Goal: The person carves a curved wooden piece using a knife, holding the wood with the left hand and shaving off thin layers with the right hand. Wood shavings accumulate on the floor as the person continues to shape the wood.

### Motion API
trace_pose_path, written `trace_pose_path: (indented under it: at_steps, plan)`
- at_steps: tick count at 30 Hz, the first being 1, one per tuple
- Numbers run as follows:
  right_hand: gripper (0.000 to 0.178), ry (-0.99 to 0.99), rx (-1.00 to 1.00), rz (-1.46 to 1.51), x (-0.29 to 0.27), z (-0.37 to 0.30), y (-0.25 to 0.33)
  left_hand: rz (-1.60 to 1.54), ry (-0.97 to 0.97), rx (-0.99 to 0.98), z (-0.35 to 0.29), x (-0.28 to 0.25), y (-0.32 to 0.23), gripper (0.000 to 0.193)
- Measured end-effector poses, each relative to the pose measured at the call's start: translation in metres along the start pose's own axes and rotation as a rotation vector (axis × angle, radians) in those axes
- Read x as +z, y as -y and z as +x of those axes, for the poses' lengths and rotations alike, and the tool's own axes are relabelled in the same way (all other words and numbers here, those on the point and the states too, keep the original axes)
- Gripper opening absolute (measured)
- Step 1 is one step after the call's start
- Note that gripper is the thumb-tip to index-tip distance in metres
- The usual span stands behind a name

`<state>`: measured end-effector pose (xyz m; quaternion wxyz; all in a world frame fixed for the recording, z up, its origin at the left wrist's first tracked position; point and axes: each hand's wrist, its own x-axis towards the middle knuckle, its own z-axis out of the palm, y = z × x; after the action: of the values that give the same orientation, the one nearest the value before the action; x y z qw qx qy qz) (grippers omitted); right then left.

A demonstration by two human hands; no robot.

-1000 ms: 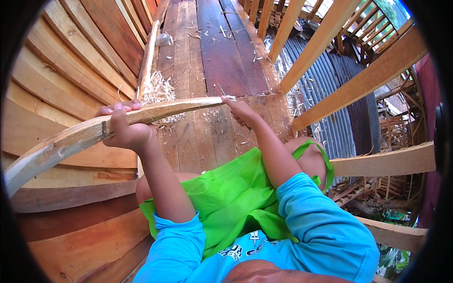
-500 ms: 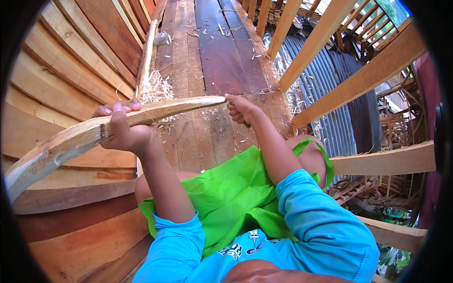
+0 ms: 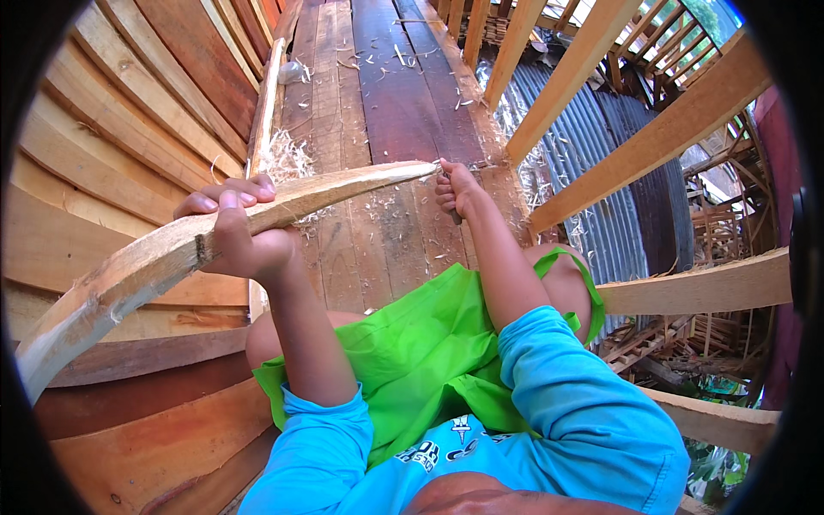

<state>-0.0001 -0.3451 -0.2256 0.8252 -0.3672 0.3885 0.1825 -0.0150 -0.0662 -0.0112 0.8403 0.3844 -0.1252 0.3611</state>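
A long, pale wooden pole (image 3: 129, 264), whittled to a taper, runs from the lower left up to the middle of the view. My left hand (image 3: 245, 219) wraps around it near a dark band, thumb and fingers on top. At its thin right end is my right hand (image 3: 457, 189), closed on a small knife (image 3: 456, 217). Only the butt of the handle shows below the fist, with a glint of metal by the pole's tip; the rest is hidden. A green apron (image 3: 412, 343) covers my lap between my knees.
Curled wood shavings (image 3: 287, 157) lie heaped by the wall and scattered over the plank floor (image 3: 343, 249). Overlapping boards (image 3: 112, 154) form the left wall. To the right stands a wooden railing (image 3: 639, 142), with corrugated metal sheets (image 3: 584, 129) beyond it. A clear plastic item (image 3: 292, 72) lies farther off.
The pole has slid right and slightly upward at its tip, with my left hand moving along with it. My right hand has shifted a little right and up, still at the tip.
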Motion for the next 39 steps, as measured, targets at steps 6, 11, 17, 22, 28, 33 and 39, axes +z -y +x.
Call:
trace_pose_path:
  at_steps: [6, 11, 17, 22, 28, 33, 39]
  plan:
    - [0.051, -0.369, -0.222, -0.134, -0.035, 0.024, -0.002, -0.104, 0.097, -0.01, 0.011, 0.0, -0.025, 0.02]
    - [0.053, -0.316, -0.346, -0.44, 0.026, -0.022, 0.003, -0.096, 0.108, -0.017, 0.027, -0.017, -0.04, 0.021]
    - [0.062, -0.374, -0.614, -1.387, 0.069, -0.071, 0.036, -0.028, 0.097, -0.042, 0.029, -0.016, -0.046, 0.021]
    - [0.063, -0.395, -0.767, -2.026, 0.142, -0.088, 0.053, -0.05, 0.136, -0.052, 0.029, -0.018, -0.045, 0.022]
    - [0.039, -0.338, -1.074, -2.29, 0.247, -0.081, 0.051, -0.121, 0.184, -0.107, 0.035, -0.02, -0.055, 0.023]
    - [0.012, -0.422, -1.406, -2.261, 0.303, -0.037, 0.037, -0.104, 0.208, -0.1, 0.041, -0.028, -0.056, 0.024]
    - [0.022, -0.27, -1.306, -2.125, 0.309, -0.046, 0.029, -0.097, 0.218, -0.07, 0.046, -0.034, -0.049, 0.024]
